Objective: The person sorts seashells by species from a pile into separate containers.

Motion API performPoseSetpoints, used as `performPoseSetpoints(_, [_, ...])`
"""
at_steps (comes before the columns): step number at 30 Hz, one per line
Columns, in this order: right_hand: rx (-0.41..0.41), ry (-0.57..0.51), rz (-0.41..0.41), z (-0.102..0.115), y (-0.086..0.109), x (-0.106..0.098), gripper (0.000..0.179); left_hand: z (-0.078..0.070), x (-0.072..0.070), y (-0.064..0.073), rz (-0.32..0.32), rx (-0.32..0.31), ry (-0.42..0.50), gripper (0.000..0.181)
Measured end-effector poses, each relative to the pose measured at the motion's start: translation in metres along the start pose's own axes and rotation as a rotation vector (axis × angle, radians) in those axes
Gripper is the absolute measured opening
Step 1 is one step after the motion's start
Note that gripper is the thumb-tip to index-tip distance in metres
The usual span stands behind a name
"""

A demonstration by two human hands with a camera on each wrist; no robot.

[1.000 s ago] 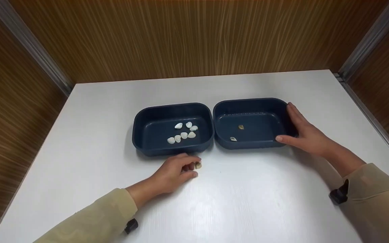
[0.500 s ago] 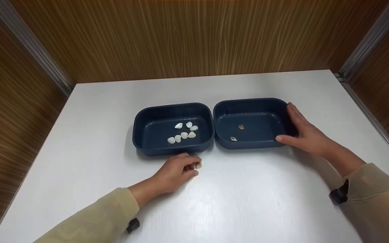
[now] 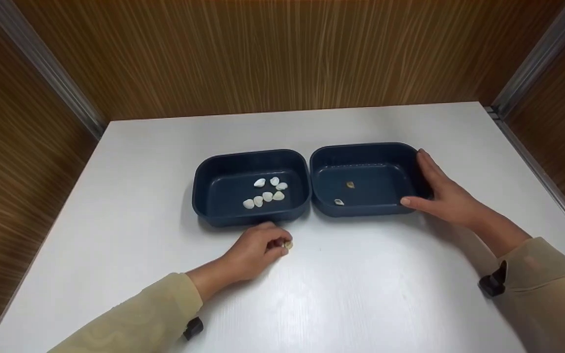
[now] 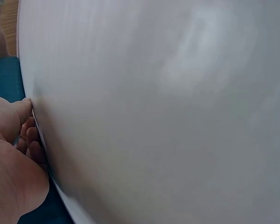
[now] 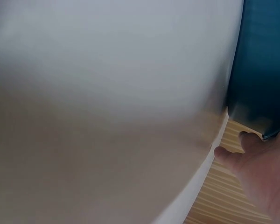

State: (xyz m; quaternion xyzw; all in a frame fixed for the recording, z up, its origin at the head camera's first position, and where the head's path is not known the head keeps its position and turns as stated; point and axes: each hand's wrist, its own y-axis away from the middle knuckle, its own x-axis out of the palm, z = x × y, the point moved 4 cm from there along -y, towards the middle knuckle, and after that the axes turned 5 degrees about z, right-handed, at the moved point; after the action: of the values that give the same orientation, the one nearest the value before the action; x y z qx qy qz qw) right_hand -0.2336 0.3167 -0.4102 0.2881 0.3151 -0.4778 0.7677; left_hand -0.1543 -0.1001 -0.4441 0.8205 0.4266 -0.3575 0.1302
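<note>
In the head view, my left hand pinches a small tan shell between thumb and fingertips, low over the table in front of the left blue tray. Most of that shell is covered by the fingers. My right hand rests on the right end of the right blue tray, thumb on the near rim and straight fingers along the outer side. Inside this tray lie a brownish shell and a paler, dark-marked shell. The left blue tray holds several white shells.
Both trays stand side by side, almost touching, on a white table. Wood-grain panels rise behind the table and at both sides. The left wrist view mostly shows tabletop, with the left hand at its edge.
My left thumb and fingertips have closed on the tan shell, which has shifted slightly toward the thumb. The right hand and both trays have stayed put.
</note>
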Motion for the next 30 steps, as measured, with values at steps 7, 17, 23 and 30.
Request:
performPoseSetpoints(7, [-0.028,-0.001,0.005,0.0008,-0.0009,-0.0007,0.113,-0.0007,-0.001,0.0008,-0.001,-0.019,0.003,0.013])
performPoseSetpoints(17, [-0.051,-0.011,0.001,-0.0004,-0.0026,-0.0001,0.113,-0.0019,-0.0018,0.0018,0.011,-0.027,-0.011,0.01])
performPoseSetpoints(23, [-0.036,0.0,-0.004,-0.0026,-0.0021,0.0009,0.113,-0.003,-0.0008,0.002,0.03,-0.027,-0.005,0.012])
performPoseSetpoints(30, [-0.063,-0.022,-0.001,-0.0036,-0.0015,0.0007,0.113,-0.0045,-0.0004,0.0017,0.046,0.006,0.0,0.01])
